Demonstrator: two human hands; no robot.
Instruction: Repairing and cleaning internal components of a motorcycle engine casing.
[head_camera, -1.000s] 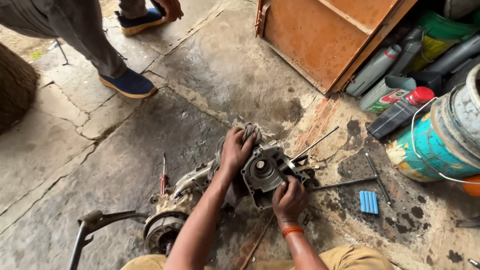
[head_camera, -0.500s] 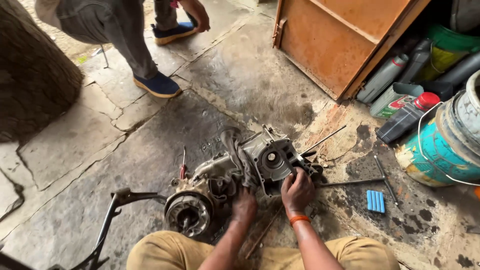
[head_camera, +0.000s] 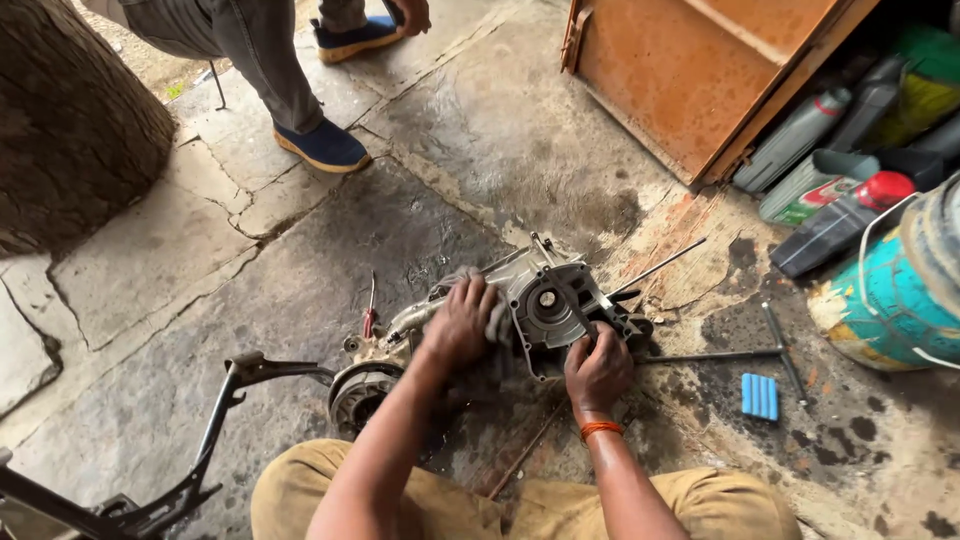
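I see a cracked, oil-stained stone floor, with a rust-orange metal cabinet door leaning at the top right and a thick brown tree trunk at the left edge. A grimy grey cast-metal engine case lies on the floor just in front of my knees, its round bearing opening facing up. A black bent metal frame lies to its left, and another person's leg in a blue shoe stands well beyond it. My left hand presses a dirty grey rag onto the case's left half, the grip closed over the cloth. My right hand, with an orange band at the wrist, rests on the case's near edge; whether its grip is closed on anything I cannot tell. A long T-handled steel wrench lies beside the case, near a small blue ribbed plastic block.
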